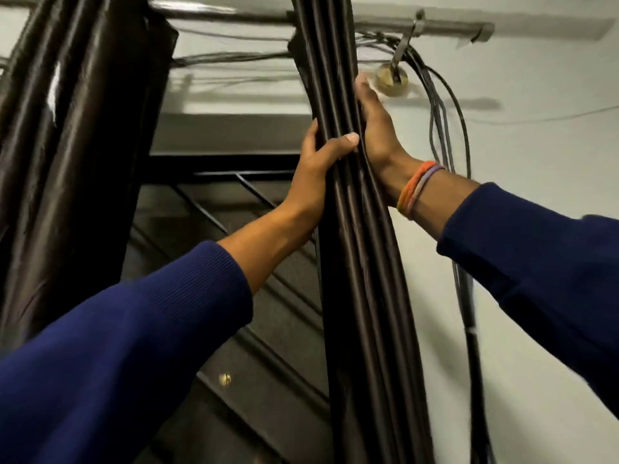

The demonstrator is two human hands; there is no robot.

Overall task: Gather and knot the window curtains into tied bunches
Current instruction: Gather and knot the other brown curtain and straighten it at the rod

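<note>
A dark brown curtain point(361, 262), gathered into a narrow pleated bunch, hangs from the rod point(435, 26) down the middle of the head view. My left hand point(315, 175) grips the bunch from its left side, thumb across the front folds. My right hand point(376, 128) wraps the bunch from the right, a little higher, fingers behind the folds. A second dark curtain point(67, 145) hangs bunched at the far left, untouched.
A bundle of grey and black cables point(452, 155) loops down the white wall right of the curtain, close to my right wrist. A round brass fitting point(390, 80) sits on the wall above my right hand. The window grille point(234, 202) shows between the curtains.
</note>
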